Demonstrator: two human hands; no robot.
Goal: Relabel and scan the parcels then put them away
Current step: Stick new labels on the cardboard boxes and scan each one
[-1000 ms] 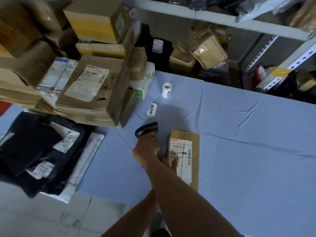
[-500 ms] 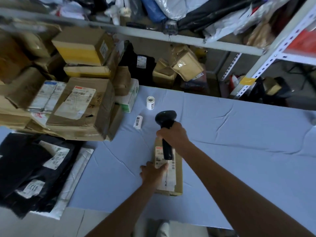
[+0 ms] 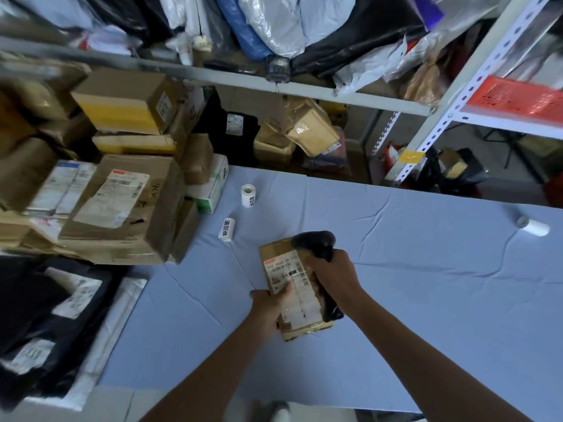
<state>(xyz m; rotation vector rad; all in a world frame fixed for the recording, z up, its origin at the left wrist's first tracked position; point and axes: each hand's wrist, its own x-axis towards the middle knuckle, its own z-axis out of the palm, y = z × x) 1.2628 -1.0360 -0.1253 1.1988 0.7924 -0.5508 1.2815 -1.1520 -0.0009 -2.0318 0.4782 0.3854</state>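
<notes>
A small cardboard parcel [image 3: 291,284] with a white shipping label lies near the front middle of the blue-covered table [image 3: 411,284]. My left hand [image 3: 269,306] grips its left side, thumb over the label. My right hand [image 3: 333,277] holds a black handheld scanner [image 3: 316,245] by its grip, right against the parcel's right side, the scanner head over the parcel's far corner. Two white label rolls [image 3: 249,195] [image 3: 227,229] lie on the table beyond the parcel.
A stack of cardboard parcels [image 3: 122,205] fills the table's left end. Black and white mailer bags [image 3: 51,315] lie at the front left. Metal shelving [image 3: 304,86] packed with bags stands behind. Another white roll [image 3: 533,227] sits at the far right.
My right hand has brought the scanner down and back beside the parcel. My left hand has closed round the parcel's left side. The head camera has tilted up, showing more shelving.
</notes>
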